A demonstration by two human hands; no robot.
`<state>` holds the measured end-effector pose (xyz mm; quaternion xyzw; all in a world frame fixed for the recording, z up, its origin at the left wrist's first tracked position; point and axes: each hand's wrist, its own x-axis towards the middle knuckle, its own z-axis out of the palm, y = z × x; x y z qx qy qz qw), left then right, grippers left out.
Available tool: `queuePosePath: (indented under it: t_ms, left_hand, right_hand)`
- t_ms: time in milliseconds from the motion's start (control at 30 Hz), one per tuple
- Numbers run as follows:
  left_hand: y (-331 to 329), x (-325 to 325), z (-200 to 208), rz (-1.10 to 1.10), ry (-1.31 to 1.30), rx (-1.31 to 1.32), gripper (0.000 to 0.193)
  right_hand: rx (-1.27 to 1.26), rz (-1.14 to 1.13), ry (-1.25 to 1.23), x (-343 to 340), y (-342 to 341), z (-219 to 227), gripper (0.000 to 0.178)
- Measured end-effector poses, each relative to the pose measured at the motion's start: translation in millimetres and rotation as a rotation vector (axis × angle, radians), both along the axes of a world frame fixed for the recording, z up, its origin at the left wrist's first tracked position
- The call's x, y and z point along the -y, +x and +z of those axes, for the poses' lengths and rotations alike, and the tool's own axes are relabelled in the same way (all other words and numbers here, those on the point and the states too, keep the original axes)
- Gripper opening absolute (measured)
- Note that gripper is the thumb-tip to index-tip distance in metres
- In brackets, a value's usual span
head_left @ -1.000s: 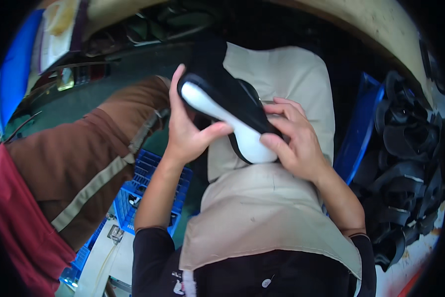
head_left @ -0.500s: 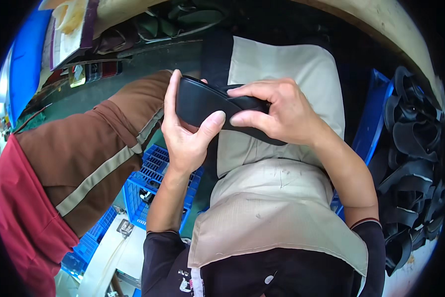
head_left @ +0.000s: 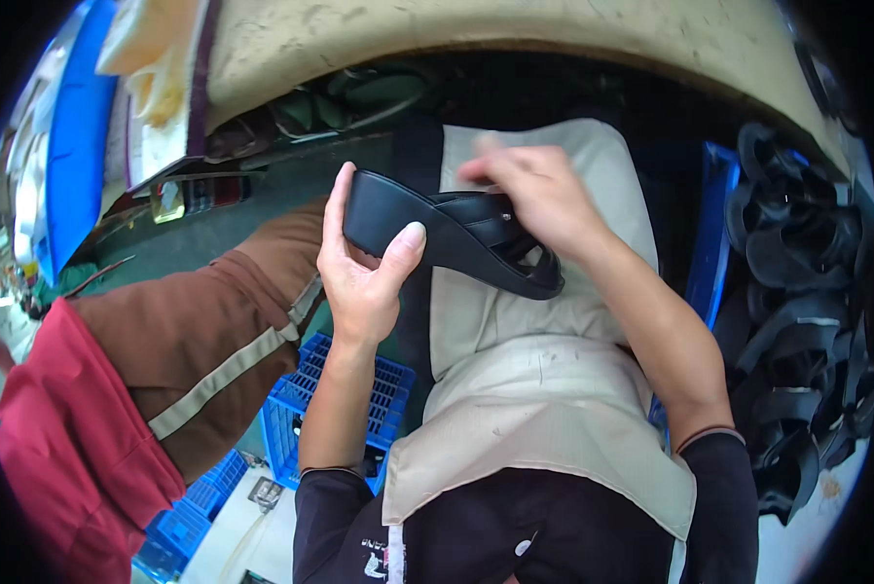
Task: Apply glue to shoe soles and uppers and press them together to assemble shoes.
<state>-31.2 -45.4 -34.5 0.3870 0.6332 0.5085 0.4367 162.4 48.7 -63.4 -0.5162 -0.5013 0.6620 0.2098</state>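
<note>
A black wedge sandal (head_left: 388,206) with crossed straps is held over my lap, its thick heel to the left and its toe sloping down to the right. My left hand (head_left: 367,282) is closed round the heel end, with the thumb on the near side and fingers behind. Just above and right of the straps, my right hand (head_left: 552,200) is smeared by motion. Its fingertips are raised off the straps, and whether it holds anything cannot be made out. Beneath the sandal lies the beige apron (head_left: 495,321) on my lap.
Black sandals or straps (head_left: 797,341) are piled at the right beside a blue panel (head_left: 714,234). A pale table edge (head_left: 515,24) curves across the top. Another person's brown-clad leg (head_left: 213,331) is close on the left, near a blue crate (head_left: 383,384).
My right hand has let go of the sandal's strap area and lifted up and away, uncovering the straps and toe. My left hand keeps its hold on the heel. The whole view has shifted slightly.
</note>
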Motion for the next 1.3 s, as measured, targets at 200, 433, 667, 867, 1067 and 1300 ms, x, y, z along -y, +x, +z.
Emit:
queuePosePath:
  t_ms: [200, 433, 667, 867, 1067, 1300]
  left_hand:
    - [15, 6, 56, -0.319, 0.557, -0.708, 0.087]
    - [1, -24, -23, 0.306, 0.272, 0.454, 0.073]
    - [0, -12, -77, 0.292, 0.208, 0.476, 0.053]
    - [-3, 3, -110, 0.394, 0.095, 0.323, 0.05]
    - [15, 12, -60, 0.254, 0.135, 0.147, 0.064]
    - [38, 81, 11, 0.458, -0.086, 0.102, 0.052]
  right_hand:
    - [-0.841, -0.049, -0.281, 8, 54, 31, 0.074]
    - [-0.459, 0.224, -0.167, 32, 59, 7, 0.062]
    - [-0.186, 0.32, -0.251, 47, 24, -25, 0.048]
    - [0.034, 0.361, -0.117, 60, 10, -31, 0.032]
    - [0.112, 0.396, -0.109, 59, 34, -17, 0.048]
    - [0.37, 0.982, 0.258, 41, 37, 94, 0.075]
